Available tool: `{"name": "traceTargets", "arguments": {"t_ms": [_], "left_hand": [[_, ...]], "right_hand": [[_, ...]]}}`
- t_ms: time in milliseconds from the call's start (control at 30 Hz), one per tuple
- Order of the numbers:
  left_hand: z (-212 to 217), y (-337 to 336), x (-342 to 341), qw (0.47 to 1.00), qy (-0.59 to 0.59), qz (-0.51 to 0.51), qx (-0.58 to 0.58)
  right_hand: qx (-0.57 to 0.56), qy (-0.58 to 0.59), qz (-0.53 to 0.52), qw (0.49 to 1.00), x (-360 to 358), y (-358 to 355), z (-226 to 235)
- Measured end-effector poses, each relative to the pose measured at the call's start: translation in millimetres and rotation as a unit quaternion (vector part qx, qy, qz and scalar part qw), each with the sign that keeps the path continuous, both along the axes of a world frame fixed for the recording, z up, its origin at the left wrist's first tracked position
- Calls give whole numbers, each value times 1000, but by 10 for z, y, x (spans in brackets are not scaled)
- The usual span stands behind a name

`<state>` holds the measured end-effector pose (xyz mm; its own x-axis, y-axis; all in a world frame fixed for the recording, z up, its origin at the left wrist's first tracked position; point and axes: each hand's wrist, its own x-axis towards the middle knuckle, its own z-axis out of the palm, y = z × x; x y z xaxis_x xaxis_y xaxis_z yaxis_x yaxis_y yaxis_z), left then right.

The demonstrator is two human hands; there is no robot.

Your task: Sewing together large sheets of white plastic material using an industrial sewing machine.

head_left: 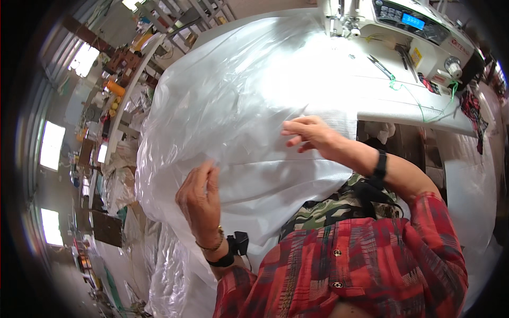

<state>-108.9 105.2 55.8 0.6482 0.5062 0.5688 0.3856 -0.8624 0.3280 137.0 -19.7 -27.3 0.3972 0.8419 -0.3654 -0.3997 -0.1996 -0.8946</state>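
Observation:
A large sheet of clear, shiny plastic film (238, 100) lies bunched over a white woven fabric (286, 180) on the sewing table and hangs over my lap. My left hand (200, 200) grips the film's near edge, fingers curled into it. My right hand (308, 132) rests on top of the plastic and fabric with its fingers partly spread, pressing it near the table edge. Both wrists wear dark bands; the left also has a gold bracelet.
A white industrial sewing machine (419, 32) with a blue display stands at the far right of the white table (403, 100). Scissors (380, 66) and green thread lie near it. More plastic heaps (169, 275) lie on the floor at left, beside cluttered workshop shelves (122, 79).

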Motion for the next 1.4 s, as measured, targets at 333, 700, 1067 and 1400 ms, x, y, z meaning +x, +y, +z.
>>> {"name": "traceTargets", "arguments": {"t_ms": [333, 700, 1067, 1400], "left_hand": [[-109, -131, 945, 949, -23, -297, -105], [-786, -419, 1189, 832, 83, -247, -490], [-768, -657, 1181, 795, -30, -269, -543], [-592, -809, 1316, 917, -17, -305, -257]], "right_hand": [[152, -62, 10, 986, -519, -144, -309], [150, -155, 42, 976, -532, -659, -147], [-6, -216, -305, 928, -57, -1207, -840], [79, -277, -74, 955, -328, -1212, -186]]}}
